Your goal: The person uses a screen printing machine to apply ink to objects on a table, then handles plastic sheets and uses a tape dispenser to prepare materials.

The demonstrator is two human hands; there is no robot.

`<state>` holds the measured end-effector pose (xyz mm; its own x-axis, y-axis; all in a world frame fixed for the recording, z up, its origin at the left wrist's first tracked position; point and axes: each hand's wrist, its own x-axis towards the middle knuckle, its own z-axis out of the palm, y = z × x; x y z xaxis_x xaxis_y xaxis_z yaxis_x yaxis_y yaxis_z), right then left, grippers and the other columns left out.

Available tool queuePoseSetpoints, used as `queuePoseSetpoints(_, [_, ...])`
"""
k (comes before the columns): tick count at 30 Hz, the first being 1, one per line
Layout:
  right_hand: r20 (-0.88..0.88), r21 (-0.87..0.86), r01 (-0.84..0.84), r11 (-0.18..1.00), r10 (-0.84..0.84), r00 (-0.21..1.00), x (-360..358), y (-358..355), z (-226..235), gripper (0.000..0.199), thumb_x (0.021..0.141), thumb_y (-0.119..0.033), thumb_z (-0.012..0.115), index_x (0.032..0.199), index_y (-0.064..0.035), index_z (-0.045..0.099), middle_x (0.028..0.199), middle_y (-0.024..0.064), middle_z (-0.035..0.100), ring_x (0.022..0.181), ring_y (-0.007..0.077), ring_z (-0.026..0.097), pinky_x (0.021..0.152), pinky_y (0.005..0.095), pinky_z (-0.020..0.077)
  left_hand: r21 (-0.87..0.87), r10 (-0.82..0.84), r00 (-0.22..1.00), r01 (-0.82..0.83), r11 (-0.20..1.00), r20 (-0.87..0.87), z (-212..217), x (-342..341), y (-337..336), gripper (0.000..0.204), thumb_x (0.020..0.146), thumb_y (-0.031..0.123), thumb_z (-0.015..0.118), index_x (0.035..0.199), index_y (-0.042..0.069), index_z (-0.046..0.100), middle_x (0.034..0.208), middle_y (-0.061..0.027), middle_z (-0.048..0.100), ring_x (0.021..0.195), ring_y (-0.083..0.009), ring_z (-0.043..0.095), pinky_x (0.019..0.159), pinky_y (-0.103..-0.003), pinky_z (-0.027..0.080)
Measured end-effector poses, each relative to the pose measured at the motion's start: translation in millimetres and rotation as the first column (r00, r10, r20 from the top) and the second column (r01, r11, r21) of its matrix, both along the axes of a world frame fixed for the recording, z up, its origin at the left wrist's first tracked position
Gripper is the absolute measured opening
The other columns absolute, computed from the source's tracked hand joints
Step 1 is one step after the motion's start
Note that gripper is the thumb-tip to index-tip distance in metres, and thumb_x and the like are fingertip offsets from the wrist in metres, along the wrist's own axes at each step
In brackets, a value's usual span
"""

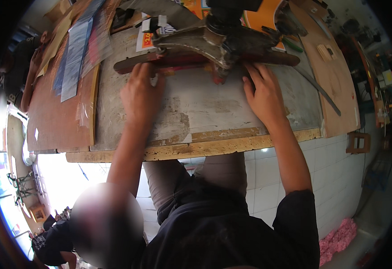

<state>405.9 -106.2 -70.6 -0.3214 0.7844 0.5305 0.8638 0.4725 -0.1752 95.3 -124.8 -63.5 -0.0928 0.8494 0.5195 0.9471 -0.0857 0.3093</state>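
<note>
Dark red-brown wooden strip (267,57) lying left-to-right across worn bench (196,107), under arm of metal machine (214,38). Left hand (140,92) flat, fingers pressing strip's left part; right hand (263,92) open, fingertips at its near edge, right of ctr. Both about equally near.

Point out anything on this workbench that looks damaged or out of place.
The worktop is worn: its grey facing is peeling near the front edge, baring raw board. Both the left hand and the right hand press on a long reddish wooden strip under a metal machine arm. Nothing is spilled.
</note>
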Motion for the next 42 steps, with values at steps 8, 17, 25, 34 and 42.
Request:
queuePoseSetpoints(8, [0.093,-0.03,-0.004,1.0,0.006,0.996,-4.4,-0.5,0.8,0.037,0.102,-0.019,0.065,0.136,-0.0035,0.069,0.131,0.0181,0.061,0.118,0.0381,0.063,0.102,0.0488,0.0516,-0.183,-0.179,0.981,0.162,0.97,-0.081,-3.5,24.8,-27.2,0.042,0.1,0.031,0.067,0.134,0.007,0.067,0.135,-0.019,0.061,0.076,-0.0326,0.076,0.064,-0.043,0.063])
queuePoseSetpoints(17, [0.123,-0.1,0.024,0.995,-0.011,0.992,-6.6,-1.2,3.0,0.038,0.104,-0.022,0.063,0.139,-0.0072,0.068,0.134,0.0177,0.06,0.122,0.0376,0.062,0.103,0.0493,0.0506,-0.279,-0.133,0.991,0.124,0.952,-0.013,-2.1,27.9,-24.2,0.046,0.1,0.035,0.067,0.137,0.007,0.069,0.141,-0.0206,0.059,0.081,-0.0367,0.076,0.071,-0.047,0.063])
queuePoseSetpoints(25, [0.129,-0.113,0.038,0.993,-0.023,0.991,-9.2,-3.7,3.3,0.039,0.104,-0.023,0.065,0.141,-0.0106,0.069,0.136,0.0177,0.061,0.124,0.0366,0.062,0.105,0.0492,0.05,-0.268,-0.133,0.991,0.126,0.955,-0.009,-2.2,28.9,-22.9,0.048,0.1,0.035,0.066,0.139,0.007,0.068,0.138,-0.0207,0.058,0.081,-0.0362,0.076,0.071,-0.047,0.062])
queuePoseSetpoints(34, [0.154,-0.098,0.043,0.994,-0.027,0.988,-10.3,-3.4,2.9,0.039,0.104,-0.024,0.066,0.14,-0.0098,0.07,0.135,0.0184,0.061,0.125,0.0364,0.061,0.106,0.0493,0.0497,-0.265,-0.144,0.987,0.119,0.957,-0.076,-2.4,29.4,-19.7,0.053,0.101,0.035,0.063,0.141,0.0,0.064,0.133,-0.0206,0.056,0.081,-0.0321,0.074,0.07,-0.043,0.062])
queuePoseSetpoints(42, [0.171,-0.091,0.03,0.995,-0.014,0.985,-10.2,-2.9,4.6,0.04,0.104,-0.026,0.065,0.14,-0.0092,0.07,0.132,0.0183,0.061,0.123,0.0361,0.061,0.105,0.0491,0.0494,-0.237,-0.155,0.985,0.134,0.962,-0.071,-8.5,27.4,-17.0,0.054,0.1,0.036,0.065,0.14,0.0,0.064,0.135,-0.0225,0.057,0.087,-0.032,0.074,0.073,-0.043,0.063])
